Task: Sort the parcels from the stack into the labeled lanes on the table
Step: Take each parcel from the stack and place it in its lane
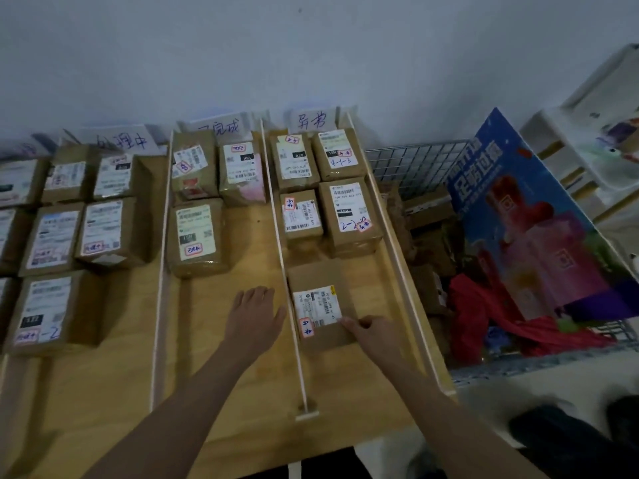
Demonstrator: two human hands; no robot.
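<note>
— Where's the flat brown cardboard parcel [320, 302]?
— Near end of the right lane, long axis running far — right hand [371, 335] pinches its near edge; left hand [254, 314] lies open, just left.

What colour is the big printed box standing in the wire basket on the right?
The printed box is mostly blue with red and pink artwork, seen from the head view.

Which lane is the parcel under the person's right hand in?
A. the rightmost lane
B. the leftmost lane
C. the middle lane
A: the parcel touched by the right hand lies right of the divider rail, behind four others.
</note>
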